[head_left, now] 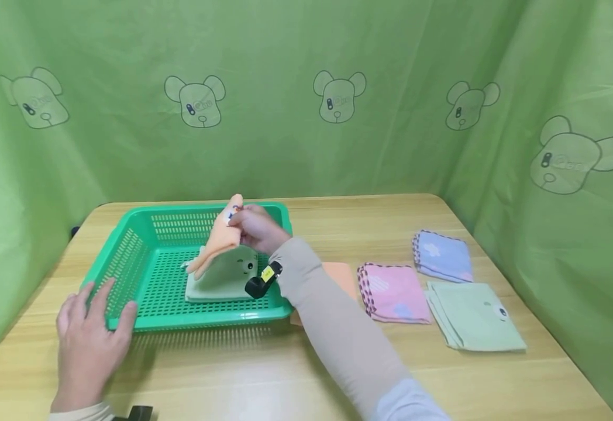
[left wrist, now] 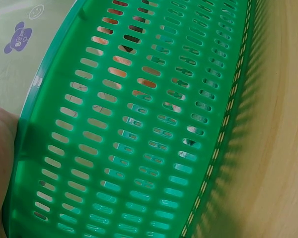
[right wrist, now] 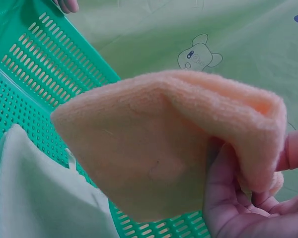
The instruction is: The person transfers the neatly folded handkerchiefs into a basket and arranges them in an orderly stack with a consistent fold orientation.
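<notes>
Left hand (head_left: 92,336) rested loosely spread on the green basket (head_left: 196,320); right hand (head_left: 259,229) pinched the peach cloth (head_left: 220,238)! Soft, surely light, it looked best gripped by folded edges.

"Where could a hand pass, seen from the head camera?"

"Low in the centre: bare wood of the pale wooden table (head_left: 222,374) lies between the left hand (head_left: 88,339), lower left, and the beige-sleeved right forearm (head_left: 333,327)."

"And into the green perforated plastic basket (head_left: 206,320), left of centre?"

"From above, through its left part, where bare mesh floor shows. Its right part is obstructed: the right hand (head_left: 259,228) holds a folded peach terry cloth (head_left: 222,237) over a folded pale-green cloth (head_left: 212,287)."

"Right of the basket?"

"The forearm bars the near side. Bare wood runs along the table's far side, up to the green fabric curtain (head_left: 285,152) across the top. At centre right, a square blue folded cloth (head_left: 443,254) and a square pink folded cloth (head_left: 396,295) leave little gap."
</notes>
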Demonstrator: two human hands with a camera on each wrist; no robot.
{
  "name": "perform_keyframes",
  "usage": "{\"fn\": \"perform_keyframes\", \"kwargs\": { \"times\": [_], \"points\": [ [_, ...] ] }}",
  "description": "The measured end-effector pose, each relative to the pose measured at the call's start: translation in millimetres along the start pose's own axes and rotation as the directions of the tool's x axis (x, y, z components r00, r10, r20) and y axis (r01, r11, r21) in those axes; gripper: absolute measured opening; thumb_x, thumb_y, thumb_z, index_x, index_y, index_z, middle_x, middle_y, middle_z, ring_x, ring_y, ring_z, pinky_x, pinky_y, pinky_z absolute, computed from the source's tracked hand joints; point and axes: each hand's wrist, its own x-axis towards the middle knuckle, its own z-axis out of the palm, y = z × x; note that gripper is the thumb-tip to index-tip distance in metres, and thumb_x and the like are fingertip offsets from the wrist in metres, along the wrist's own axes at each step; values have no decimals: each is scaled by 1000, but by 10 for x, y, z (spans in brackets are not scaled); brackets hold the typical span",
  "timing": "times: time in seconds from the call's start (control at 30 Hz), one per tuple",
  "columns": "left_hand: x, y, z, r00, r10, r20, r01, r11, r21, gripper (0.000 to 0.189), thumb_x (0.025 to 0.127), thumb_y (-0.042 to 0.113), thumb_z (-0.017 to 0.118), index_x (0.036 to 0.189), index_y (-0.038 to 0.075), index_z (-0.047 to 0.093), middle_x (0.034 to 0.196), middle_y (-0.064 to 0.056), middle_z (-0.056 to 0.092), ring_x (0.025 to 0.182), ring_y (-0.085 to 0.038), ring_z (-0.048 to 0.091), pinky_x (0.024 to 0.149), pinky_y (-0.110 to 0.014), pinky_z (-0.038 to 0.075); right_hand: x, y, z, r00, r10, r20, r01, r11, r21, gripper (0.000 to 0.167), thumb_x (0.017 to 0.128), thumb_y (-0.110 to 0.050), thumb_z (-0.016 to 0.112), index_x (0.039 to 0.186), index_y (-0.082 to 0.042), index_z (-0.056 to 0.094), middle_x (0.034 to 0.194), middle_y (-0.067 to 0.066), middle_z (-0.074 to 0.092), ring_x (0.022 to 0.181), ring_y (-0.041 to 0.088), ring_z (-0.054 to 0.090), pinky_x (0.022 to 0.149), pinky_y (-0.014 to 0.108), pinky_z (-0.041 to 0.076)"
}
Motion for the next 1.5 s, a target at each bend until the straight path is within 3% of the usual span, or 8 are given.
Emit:
{"fn": "perform_keyframes", "kwargs": {
  "times": [0.2, 0.37, 0.57, 1.2, 1.5],
  "points": [
    [-5, -1, -8, 1000, -7, -1, 7, 1000, -2, 58, 99, 34, 49, 145, 1, 37, 148, -35, 24, 138, -54, 10, 109, -67, 3, 50, 24, 62, 999, 26, 22, -26, 999, -27, 43, 88, 11, 48, 131, 11, 42, 94, 12, 57, 67, 17, 54, 55, 22, 49],
    [-1, 5, -9, 1000, -5, -9, 4, 1000, -6, 58, 98, 34, 49, 145, 1, 38, 148, -36, 25, 138, -54, 10, 110, -66, 2, 82, 47, 81, 999, 49, 22, -47, 996, -80, 45, 87, 13, 49, 131, 12, 41, 101, 15, 57, 80, 22, 58, 70, 29, 56],
    [-2, 6, -1, 1000, 2, -14, -2, 1000, -5, 58, 98, 33, 50, 144, 1, 38, 147, -36, 26, 137, -55, 11, 110, -66, 3, 107, 77, 72, 994, 97, 46, -92, 992, -89, 53, 88, 14, 49, 138, 7, 36, 108, 16, 57, 94, 27, 60, 88, 38, 54],
    [-8, 8, -4, 1000, -16, 7, 16, 1000, 3, 59, 99, 35, 48, 146, 3, 36, 149, -35, 23, 138, -54, 9, 107, -70, 5, 163, 135, 49, 976, 178, 124, -162, 978, -131, 48, 90, 15, 47, 136, 4, 40, 115, 18, 58, 111, 35, 58, 90, 40, 53],
    [-2, 4, -4, 1000, -10, 1, 10, 1000, -5, 58, 98, 34, 49, 145, 2, 37, 147, -36, 25, 138, -54, 10, 109, -67, 4, 153, 140, 32, 968, 225, 108, -202, 960, -192, 42, 90, 15, 48, 131, 6, 45, 108, 18, 61, 100, 32, 63, 84, 38, 56]
  ]
}}
